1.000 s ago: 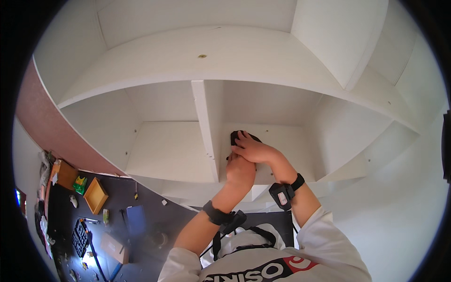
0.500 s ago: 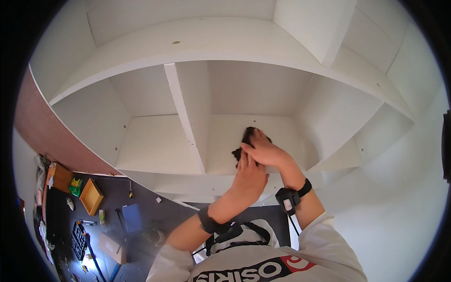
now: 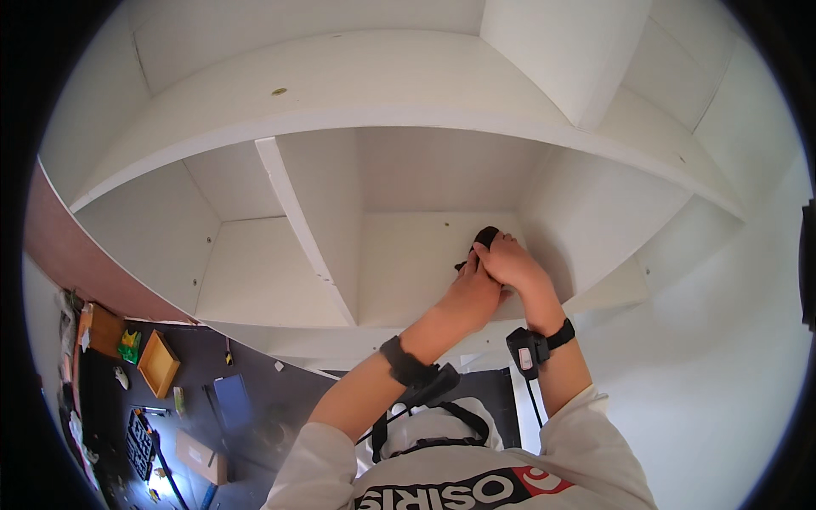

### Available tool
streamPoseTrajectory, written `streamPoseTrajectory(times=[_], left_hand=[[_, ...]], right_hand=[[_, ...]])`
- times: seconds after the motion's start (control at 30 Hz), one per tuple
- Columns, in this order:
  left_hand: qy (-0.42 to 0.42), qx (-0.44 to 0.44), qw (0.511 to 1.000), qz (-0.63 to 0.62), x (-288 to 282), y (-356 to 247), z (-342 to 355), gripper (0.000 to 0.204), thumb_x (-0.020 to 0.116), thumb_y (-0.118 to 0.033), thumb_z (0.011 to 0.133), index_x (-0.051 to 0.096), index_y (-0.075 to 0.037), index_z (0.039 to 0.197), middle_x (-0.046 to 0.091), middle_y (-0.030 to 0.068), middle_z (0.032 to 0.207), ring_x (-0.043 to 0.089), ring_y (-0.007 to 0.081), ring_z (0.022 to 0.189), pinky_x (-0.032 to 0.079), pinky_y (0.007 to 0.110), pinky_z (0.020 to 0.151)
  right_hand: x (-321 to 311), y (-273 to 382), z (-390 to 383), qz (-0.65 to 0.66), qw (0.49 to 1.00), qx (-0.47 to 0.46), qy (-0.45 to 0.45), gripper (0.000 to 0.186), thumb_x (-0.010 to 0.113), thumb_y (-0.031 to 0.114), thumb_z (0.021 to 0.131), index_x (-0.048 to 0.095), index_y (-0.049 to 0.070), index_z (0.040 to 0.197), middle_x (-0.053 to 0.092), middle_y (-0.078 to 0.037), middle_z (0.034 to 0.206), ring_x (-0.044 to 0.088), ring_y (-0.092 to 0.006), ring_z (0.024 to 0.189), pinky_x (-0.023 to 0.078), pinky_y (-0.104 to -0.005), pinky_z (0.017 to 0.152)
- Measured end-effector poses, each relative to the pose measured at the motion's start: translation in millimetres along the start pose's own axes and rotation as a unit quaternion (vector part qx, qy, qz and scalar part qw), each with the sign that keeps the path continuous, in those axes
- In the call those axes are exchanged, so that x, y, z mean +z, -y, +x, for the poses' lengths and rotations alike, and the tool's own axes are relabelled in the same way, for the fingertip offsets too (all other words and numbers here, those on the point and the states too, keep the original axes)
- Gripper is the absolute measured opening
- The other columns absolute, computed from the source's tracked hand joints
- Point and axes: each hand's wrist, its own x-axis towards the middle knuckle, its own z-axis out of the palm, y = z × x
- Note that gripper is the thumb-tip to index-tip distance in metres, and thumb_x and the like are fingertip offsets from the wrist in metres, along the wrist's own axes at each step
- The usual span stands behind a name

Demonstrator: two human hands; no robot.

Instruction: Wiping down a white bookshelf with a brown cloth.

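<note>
A crumpled black cloth (image 3: 487, 235) lies bunched under both my hands on the floor of a white shelf compartment (image 3: 404, 272), toward its right side. My right hand (image 3: 512, 262) bends over the cloth with its fingers closed on it. Crossing in from the lower left, my left hand (image 3: 476, 291) rests against the right one, its fingertips on the cloth's near edge. Much of the cloth and some fingers are hidden behind the hands.
A white upright divider (image 3: 310, 229) borders the compartment on the left, and a side panel (image 3: 603, 217) on the right. Overhead runs a curved shelf board (image 3: 365, 81). On the dark floor at lower left lie a wooden tray (image 3: 159, 364), a blue box (image 3: 232, 401) and a cardboard box (image 3: 201, 456).
Both hands and the cloth have shifted right across the shelf. They now sit closer to the right panel, and less of the cloth shows. The view has swung slightly too.
</note>
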Motion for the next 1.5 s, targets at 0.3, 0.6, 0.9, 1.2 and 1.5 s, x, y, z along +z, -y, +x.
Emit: streamPoseTrajectory(times=[0.3,0.6,0.9,1.2,1.5], left_hand=[[0.083,-0.104,0.988,0.081,-29,-8,-32,0.053,0.065,-0.019,0.083,0.048,0.005,0.127,0.045,0.0300,0.131,0.044,0.0434,0.124,0.040,0.048,0.102],[0.069,-0.140,0.976,0.150,-32,-1,-25,0.055,0.064,-0.025,0.085,0.046,0.002,0.129,0.050,0.0252,0.128,0.047,0.0379,0.124,0.040,0.047,0.101],[0.051,-0.212,0.951,0.221,-52,12,-39,0.067,0.058,-0.044,0.089,0.038,-0.001,0.136,0.050,0.0238,0.131,0.049,0.0387,0.122,0.036,0.048,0.104],[-0.047,-0.326,0.898,0.290,-57,2,-77,0.074,0.071,-0.040,0.077,0.044,0.003,0.131,0.056,0.0199,0.123,0.053,0.0310,0.118,0.039,0.039,0.104],[-0.022,-0.321,0.893,0.316,-53,-30,-105,0.068,0.068,-0.023,0.081,0.039,0.008,0.134,0.051,0.0212,0.129,0.047,0.0299,0.125,0.036,0.039,0.106]], right_hand=[[-8,37,-7,-0.068,0.994,0.033,0.082,0.075,0.035,0.046,0.097,0.037,-0.022,0.128,0.037,-0.040,0.134,0.029,-0.0555,0.129,0.029,-0.0512,0.108],[11,42,46,-0.152,0.985,-0.001,0.082,0.076,0.030,0.047,0.099,0.032,-0.022,0.132,0.030,-0.034,0.143,0.019,-0.0557,0.134,0.020,-0.0557,0.112],[-2,81,64,-0.106,0.986,-0.097,0.085,0.071,0.037,0.041,0.098,0.028,-0.019,0.136,0.029,-0.037,0.142,0.024,-0.0511,0.135,0.024,-0.0508,0.112],[25,132,74,-0.069,0.967,-0.227,0.090,0.057,0.053,0.024,0.093,0.034,0.000,0.142,0.022,-0.023,0.151,0.028,-0.0381,0.137,0.031,-0.0428,0.111],[27,130,38,-0.047,0.957,-0.279,0.070,0.059,0.060,0.013,0.087,0.038,0.005,0.141,0.023,-0.016,0.153,0.034,-0.0350,0.135,0.035,-0.0412,0.108]])
